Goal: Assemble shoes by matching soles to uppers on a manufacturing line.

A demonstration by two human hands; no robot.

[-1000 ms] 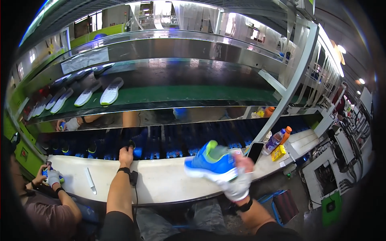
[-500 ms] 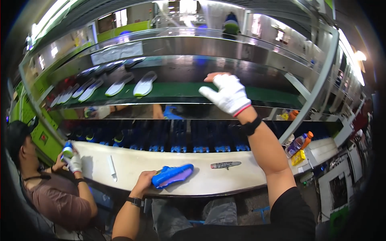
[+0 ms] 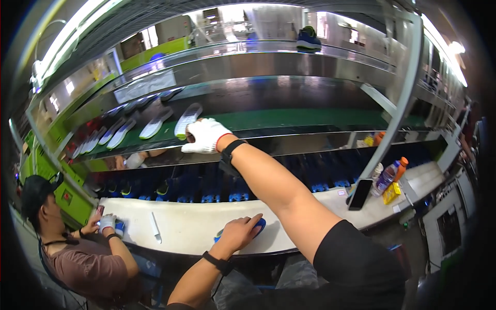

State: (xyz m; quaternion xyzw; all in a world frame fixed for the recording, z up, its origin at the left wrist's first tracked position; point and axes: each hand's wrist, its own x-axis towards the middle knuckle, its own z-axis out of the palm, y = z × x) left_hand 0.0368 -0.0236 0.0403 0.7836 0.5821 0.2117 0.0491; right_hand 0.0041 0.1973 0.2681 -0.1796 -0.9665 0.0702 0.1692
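Note:
On the green conveyor belt (image 3: 248,120), my gloved right hand (image 3: 206,135) has its fingers closed round the near end of a white-and-grey shoe sole (image 3: 189,117) with a lime edge. The sole still lies on the belt. Several similar soles (image 3: 156,124) lie in a row to its left. My bare left hand (image 3: 238,233) grips a blue shoe (image 3: 260,226) on the white worktable (image 3: 191,222). Most of that shoe is hidden beneath the hand; its blue end shows past the index finger.
A white stick-like tool (image 3: 155,227) lies on the table's left. At left, a co-worker (image 3: 85,235) handles a shoe. Bottles (image 3: 387,175), a yellow box (image 3: 391,193) and a phone (image 3: 360,194) are by the right post. A shoe (image 3: 308,39) stands on the upper shelf.
My right hand has come left and down, from above the belt onto a sole. My left hand has turned over the blue shoe, covering most of it. The co-worker's hands have lowered.

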